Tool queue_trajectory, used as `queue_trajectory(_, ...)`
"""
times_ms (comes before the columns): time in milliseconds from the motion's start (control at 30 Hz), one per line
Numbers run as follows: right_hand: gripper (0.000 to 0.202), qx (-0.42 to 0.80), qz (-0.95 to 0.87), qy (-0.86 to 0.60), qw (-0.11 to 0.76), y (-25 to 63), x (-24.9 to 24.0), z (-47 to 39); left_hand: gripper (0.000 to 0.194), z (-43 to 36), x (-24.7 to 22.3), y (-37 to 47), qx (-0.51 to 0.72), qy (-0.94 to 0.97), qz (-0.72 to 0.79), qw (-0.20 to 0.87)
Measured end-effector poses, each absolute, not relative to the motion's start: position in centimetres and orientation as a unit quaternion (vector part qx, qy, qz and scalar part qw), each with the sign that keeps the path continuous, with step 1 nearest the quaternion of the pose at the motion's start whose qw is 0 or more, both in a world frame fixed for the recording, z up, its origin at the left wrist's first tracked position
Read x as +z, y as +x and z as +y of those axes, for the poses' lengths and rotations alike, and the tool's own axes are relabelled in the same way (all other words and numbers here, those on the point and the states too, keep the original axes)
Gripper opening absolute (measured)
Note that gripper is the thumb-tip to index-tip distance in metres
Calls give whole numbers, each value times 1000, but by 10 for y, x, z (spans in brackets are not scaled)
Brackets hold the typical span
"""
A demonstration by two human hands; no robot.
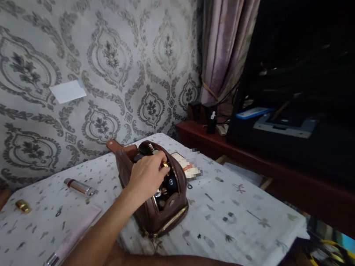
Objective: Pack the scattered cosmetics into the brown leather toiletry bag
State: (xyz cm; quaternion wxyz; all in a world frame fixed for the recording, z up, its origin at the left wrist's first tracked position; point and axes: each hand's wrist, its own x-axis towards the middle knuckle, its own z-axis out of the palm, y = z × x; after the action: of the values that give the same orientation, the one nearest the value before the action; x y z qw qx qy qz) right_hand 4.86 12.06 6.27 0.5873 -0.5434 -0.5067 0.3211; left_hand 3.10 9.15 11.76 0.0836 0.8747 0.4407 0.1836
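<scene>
A brown leather zip pouch [157, 218] stands unzipped on the cloth-covered table, with small dark and metallic items [170, 182] inside. My left hand [150, 172] reaches into its opening from above, fingers bent and closed. A small gold-coloured item [165, 165] shows at the fingertips; the rest of what they hold is hidden. Beneath my left forearm lies my right hand [113, 259], resting low near the table, its fingers hidden. Left of the pouch are a pink tube [79, 232] with a silver cap, a silver cylinder [80, 187] and a small gold cylinder [22, 206].
Right behind the pouch lies a pale card or booklet [185, 167], partly blurred. A patterned white cloth [227, 201] covers the table. A dark red wooden desk [212, 139] with a large black screen [302, 56] borders it on the right. A wallpapered wall [108, 50] rises behind.
</scene>
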Motion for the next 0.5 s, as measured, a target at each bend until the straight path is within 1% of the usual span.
queue_trajectory(100, 46, 276, -497, -580, 584, 49, 65, 116, 9, 93, 116, 31, 194, 877, 431, 81)
queue_trajectory(200, 48, 242, -496, -603, 575, 47, 69, 114, 8, 93, 115, 30, 199, 878, 428, 79)
queue_trajectory(333, 36, 212, -500, -620, 567, 39, 76, 117, 8, 93, 116, 29, 199, 876, 431, 85)
queue_trajectory(433, 27, 201, -510, -619, 563, 33, 80, 119, 15, 91, 117, 26, 221, 869, 430, 104)
queue_trajectory(500, 25, 197, -525, -610, 560, 34, 79, 118, 17, 88, 118, 24, 235, 867, 427, 105)
